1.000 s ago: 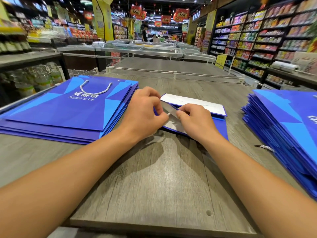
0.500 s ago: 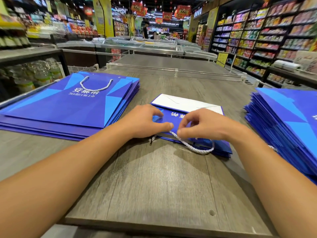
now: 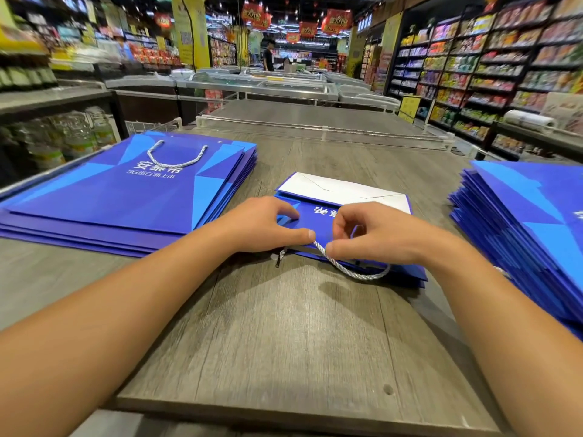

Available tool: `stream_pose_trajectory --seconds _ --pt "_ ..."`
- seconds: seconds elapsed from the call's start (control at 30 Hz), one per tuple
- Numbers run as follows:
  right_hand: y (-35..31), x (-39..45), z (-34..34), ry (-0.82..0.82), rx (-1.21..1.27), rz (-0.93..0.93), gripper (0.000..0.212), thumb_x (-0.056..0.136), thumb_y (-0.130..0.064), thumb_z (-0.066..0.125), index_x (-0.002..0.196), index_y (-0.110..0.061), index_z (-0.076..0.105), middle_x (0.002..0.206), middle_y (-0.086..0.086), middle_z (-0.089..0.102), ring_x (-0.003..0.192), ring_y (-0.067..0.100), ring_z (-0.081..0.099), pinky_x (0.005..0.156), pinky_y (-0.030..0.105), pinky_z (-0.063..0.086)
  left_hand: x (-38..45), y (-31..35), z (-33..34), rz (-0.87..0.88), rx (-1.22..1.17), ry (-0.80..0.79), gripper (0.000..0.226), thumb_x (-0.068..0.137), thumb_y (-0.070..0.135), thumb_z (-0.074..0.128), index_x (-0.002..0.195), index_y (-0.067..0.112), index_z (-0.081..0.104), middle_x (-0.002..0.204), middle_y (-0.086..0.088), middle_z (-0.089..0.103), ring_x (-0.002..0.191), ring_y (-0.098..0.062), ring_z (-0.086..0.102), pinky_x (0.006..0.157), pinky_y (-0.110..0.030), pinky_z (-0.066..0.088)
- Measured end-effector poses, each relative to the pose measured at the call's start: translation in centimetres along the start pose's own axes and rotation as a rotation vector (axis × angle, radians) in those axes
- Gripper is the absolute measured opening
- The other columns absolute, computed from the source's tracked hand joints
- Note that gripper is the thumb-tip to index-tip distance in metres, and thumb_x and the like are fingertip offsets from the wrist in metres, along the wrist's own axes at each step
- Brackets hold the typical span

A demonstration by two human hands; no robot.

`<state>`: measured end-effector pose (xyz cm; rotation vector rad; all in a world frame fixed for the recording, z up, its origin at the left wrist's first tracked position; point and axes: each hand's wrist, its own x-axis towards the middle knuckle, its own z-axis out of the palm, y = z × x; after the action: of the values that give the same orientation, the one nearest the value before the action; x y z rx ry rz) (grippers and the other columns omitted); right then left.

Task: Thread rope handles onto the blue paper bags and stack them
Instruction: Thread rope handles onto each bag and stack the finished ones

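One blue paper bag (image 3: 321,227) lies flat on the grey wood-grain counter (image 3: 284,335), its white folded bottom panel turned away from the person and its open edge toward them. A white twisted rope handle (image 3: 350,269) loops out from that near edge and curves over the counter just in front of it. The right hand (image 3: 375,234) has its fingers curled, thumb and forefinger pinching the rope where it meets the bag's edge. The left hand (image 3: 268,225) rests on the bag beside it, fingers bent and pressing the blue paper, its thumb tip almost touching the rope; I can't tell whether it actually grips the cord. A short rope end (image 3: 280,257) sticks out under the left hand at the bag's corner. To the left, well apart, sits a stack of finished bags (image 3: 126,200), the top one showing its own white handle and white lettering. On the right edge of the counter a taller pile of blue bags (image 3: 530,234) is fanned out. Beyond the counter run freezer cases (image 3: 268,86) and, on the right, stocked shop shelves (image 3: 489,64).
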<state>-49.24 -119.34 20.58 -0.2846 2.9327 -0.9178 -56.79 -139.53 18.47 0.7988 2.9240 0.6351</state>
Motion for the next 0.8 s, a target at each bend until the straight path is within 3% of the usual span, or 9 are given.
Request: stream_pose_trajectory --seconds 0.07,0.17,0.3,0.43,0.6,0.7,0.8 --pt "-0.7 0.1 0.9 0.004 -0.130 0.006 0.031 0.069 -0.046 0.078 0.080 -0.024 0.060 0.073 -0.012 0.058 0.064 0.006 0.050 0.065 0.026 0.044 0.1 -0.1 0.1 -0.004 -0.018 0.017 0.058 0.082 0.067 0.058 0.128 0.032 0.061 0.143 0.008 0.052 0.131 -0.013 0.046 0.103 -0.030 0.037" --pt "-1.2 0.5 1.6 0.065 -0.188 -0.069 0.023 0.073 -0.035 0.078 0.073 -0.025 0.057 0.069 -0.012 0.058 0.065 0.005 0.052 0.061 0.023 0.041 0.2 -0.1 0.2 -0.014 -0.075 0.026 0.051 0.086 0.064 0.054 0.124 0.032 0.064 0.141 0.008 0.054 0.130 -0.012 0.047 0.105 -0.031 0.037" --pt "-0.8 0.5 1.0 0.067 -0.051 -0.053 0.015 0.083 -0.023 0.069 0.069 -0.022 0.063 0.060 -0.018 0.060 0.055 -0.001 0.051 0.057 0.016 0.038 0.2 -0.1 0.2 -0.039 -0.111 0.019 0.050 0.087 0.068 0.049 0.120 0.034 0.067 0.139 0.010 0.056 0.127 -0.012 0.049 0.103 -0.031 0.038" --pt "0.0 0.7 0.4 0.111 0.261 0.049 0.013 0.089 -0.004 0.054 0.082 -0.015 0.058 0.065 -0.003 0.066 0.049 0.006 0.054 0.046 0.022 0.038 0.0 0.0 0.0 -0.038 -0.088 -0.005 0.059 0.079 0.071 0.057 0.124 0.034 0.064 0.139 0.008 0.055 0.127 -0.013 0.049 0.097 -0.028 0.038" --pt "1.5 1.4 -0.7 0.339 0.457 0.083 0.024 0.085 0.005 0.051 0.090 -0.018 0.058 0.060 -0.002 0.066 0.049 0.013 0.046 0.055 0.028 0.039 -0.1 0.1 -0.2 -0.020 -0.018 -0.048 0.068 0.075 0.064 0.069 0.134 0.034 0.056 0.145 0.008 0.048 0.132 -0.014 0.044 0.095 -0.025 0.035" --pt "2.9 1.7 -1.5 0.492 0.434 0.118 0.026 0.082 0.003 0.056 0.089 -0.021 0.062 0.064 -0.001 0.069 0.051 0.015 0.045 0.059 0.031 0.039 0.0 -0.1 -0.6 -0.011 0.015 -0.081 0.069 0.073 0.063 0.071 0.135 0.037 0.054 0.147 0.009 0.046 0.134 -0.014 0.043 0.102 -0.028 0.036" --pt "3.6 1.7 -1.4 0.535 0.289 0.101 0.022 0.084 -0.004 0.062 0.088 -0.025 0.066 0.072 0.000 0.073 0.057 0.013 0.055 0.068 0.031 0.045 0.1 -0.8 -1.0 0.017 0.037 -0.155 0.069 0.072 0.064 0.073 0.135 0.043 0.053 0.150 0.015 0.042 0.137 -0.012 0.040 0.112 -0.034 0.033"
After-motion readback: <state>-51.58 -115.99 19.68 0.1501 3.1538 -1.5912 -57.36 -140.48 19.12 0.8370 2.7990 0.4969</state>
